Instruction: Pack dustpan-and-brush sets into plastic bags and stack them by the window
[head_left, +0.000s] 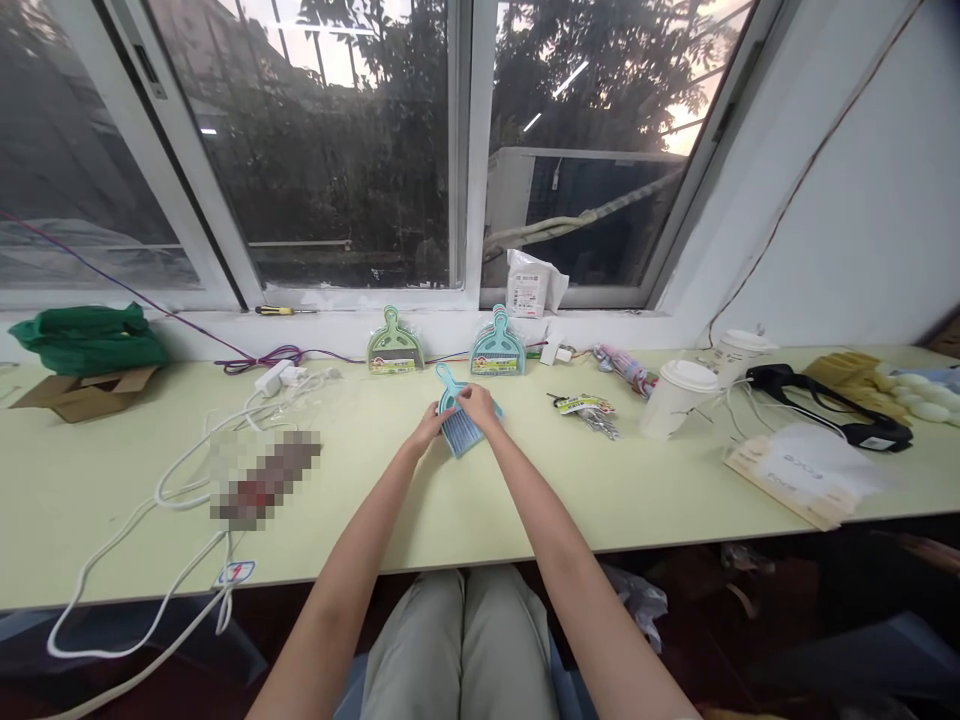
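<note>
One left hand [430, 424] gripped a light-blue plastic dustpan-and-brush set [461, 434], right hand [478, 403] pinching near its handle [448, 381], over a pale-green table [592, 490].

There are two hands [429, 425] [480, 405], one blue dustpan [460, 434], two upright dustpan stacks [392, 338] [498, 338], two white cups [675, 405] [739, 352] and one screwdriver [275, 311].

2 lidded white cups [675, 402], green bundle [82, 340], cardboard box [88, 400], yellow-black screwdriver [274, 311]
</note>
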